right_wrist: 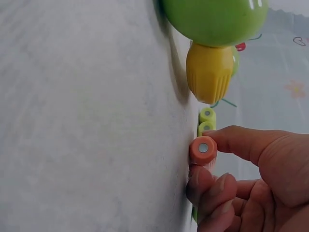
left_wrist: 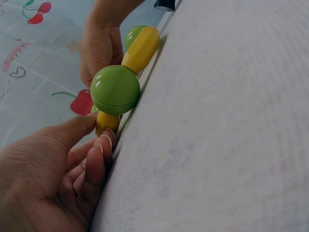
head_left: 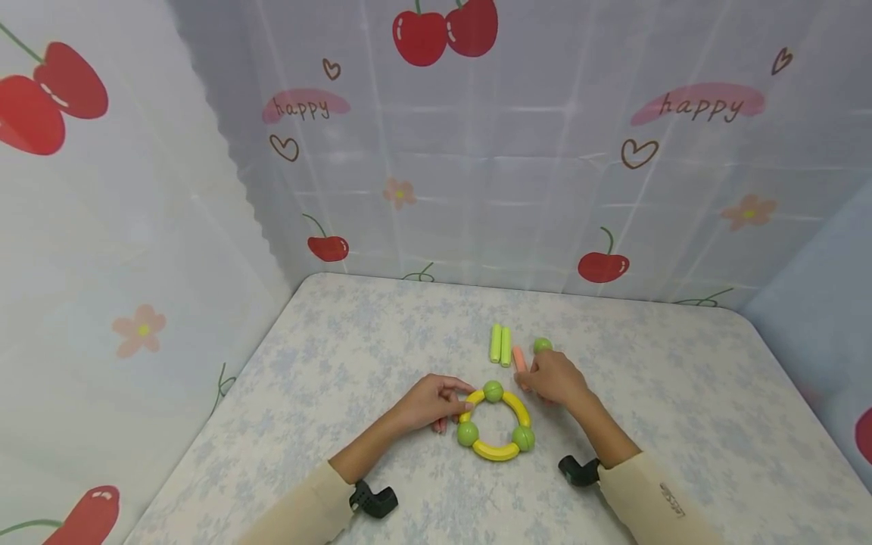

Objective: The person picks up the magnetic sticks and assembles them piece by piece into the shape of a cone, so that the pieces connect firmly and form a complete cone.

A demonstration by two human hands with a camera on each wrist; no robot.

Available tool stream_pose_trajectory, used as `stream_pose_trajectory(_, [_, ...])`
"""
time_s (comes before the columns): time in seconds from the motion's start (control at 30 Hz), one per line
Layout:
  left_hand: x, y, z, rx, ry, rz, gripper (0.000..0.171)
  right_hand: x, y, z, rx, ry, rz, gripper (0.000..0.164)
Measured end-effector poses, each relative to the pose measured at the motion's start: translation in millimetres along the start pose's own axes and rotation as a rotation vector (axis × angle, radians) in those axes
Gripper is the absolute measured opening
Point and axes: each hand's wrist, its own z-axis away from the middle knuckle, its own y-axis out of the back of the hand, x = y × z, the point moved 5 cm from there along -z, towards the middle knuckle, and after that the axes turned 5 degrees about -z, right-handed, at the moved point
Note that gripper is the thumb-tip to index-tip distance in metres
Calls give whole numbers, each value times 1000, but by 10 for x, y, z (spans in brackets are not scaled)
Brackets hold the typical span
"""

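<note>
While lying lengthwise away from the person: orange stick [head_left: 519,359] pinched by right hand [head_left: 555,376]; left hand [head_left: 429,401] pinching yellow-green ring [head_left: 496,421].

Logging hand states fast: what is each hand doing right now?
Left hand: fingertips hold the ring of yellow curved plastic pieces and green balls.
Right hand: pinches the orange plastic cylinder.
</note>
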Motion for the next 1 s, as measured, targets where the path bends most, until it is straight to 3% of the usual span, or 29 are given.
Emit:
stream_pose_trajectory(0.4, [7,11,-3,7,13,-1,32,9,77,64,-6,43,-135,29])
stream_pose_trajectory(0.57, [0,5,-4,-1,13,-1,33,-65,138,93,24,88,-181,25])
stream_pose_trajectory(1.0, [-25,7,-14,3,12,2,32,-199,83,101,3,209,-331,15])
